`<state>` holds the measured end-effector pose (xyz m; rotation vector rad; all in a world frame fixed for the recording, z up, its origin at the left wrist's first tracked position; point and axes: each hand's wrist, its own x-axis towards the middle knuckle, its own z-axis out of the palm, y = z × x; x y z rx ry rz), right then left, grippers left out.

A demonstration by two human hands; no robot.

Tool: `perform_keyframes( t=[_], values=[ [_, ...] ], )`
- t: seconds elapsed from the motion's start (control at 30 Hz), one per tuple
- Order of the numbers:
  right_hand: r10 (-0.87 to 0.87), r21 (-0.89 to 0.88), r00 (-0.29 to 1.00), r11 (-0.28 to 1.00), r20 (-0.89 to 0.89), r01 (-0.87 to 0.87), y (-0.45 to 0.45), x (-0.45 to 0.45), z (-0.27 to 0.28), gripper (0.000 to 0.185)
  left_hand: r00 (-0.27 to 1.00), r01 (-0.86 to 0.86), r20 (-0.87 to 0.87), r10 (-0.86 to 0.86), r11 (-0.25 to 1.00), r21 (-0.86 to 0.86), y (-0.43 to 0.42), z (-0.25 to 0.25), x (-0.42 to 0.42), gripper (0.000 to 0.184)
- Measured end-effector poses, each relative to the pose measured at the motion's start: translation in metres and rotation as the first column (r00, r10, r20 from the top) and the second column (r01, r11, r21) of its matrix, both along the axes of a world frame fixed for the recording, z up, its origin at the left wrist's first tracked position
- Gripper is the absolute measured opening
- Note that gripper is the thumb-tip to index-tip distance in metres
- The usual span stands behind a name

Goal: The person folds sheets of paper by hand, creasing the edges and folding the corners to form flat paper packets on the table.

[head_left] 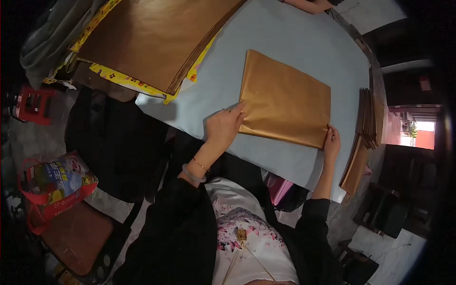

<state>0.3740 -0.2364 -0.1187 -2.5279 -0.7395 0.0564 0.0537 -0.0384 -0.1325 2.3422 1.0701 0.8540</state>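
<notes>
A folded sheaf of gold paper (286, 100) lies on the pale blue tabletop (199, 107) in front of me. My left hand (224, 124) is closed on its lower left edge, with the thumb and fingers at the paper's side. At the lower right corner, my right hand (332, 140) pinches the paper between its fingers. Slight creases run across the gold surface near my left hand. How many layers the sheaf has, I cannot tell.
A large stack of brown-gold sheets (152, 38) sits on yellow printed wrapping (128, 80) at the upper left. Folded brown bundles (368, 118) line the table's right edge. Another person's arm (306, 5) rests at the far edge. A red bag (61, 190) stands on a chair (78, 237).
</notes>
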Motion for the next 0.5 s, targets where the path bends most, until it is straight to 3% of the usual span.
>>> perform_keyframes(
  t=[0.17, 0.27, 0.37, 0.5],
  values=[
    [0.007, -0.038, 1.000, 0.999, -0.016, -0.008, -0.002, 0.001, -0.001, 0.029, 1.000, -0.002, -0.003, 0.002, 0.999, -0.036, 0.001, -0.001, 0.001, 0.028],
    [0.052, 0.065, 0.999, 0.997, -0.001, -0.052, -0.005, 0.006, -0.008, 0.030, 0.999, -0.017, -0.048, 0.015, 0.999, -0.035, 0.000, -0.005, 0.002, 0.026],
    [-0.038, 0.046, 0.999, 0.998, -0.034, 0.040, -0.001, 0.002, -0.004, 0.030, 1.000, -0.001, 0.015, 0.001, 1.000, 0.008, 0.002, -0.012, 0.003, 0.025],
    [0.036, 0.040, 0.999, 0.999, 0.002, -0.036, 0.000, 0.001, -0.003, 0.029, 0.999, -0.006, -0.038, 0.006, 1.000, 0.013, 0.002, -0.009, 0.002, 0.023]
  ],
)
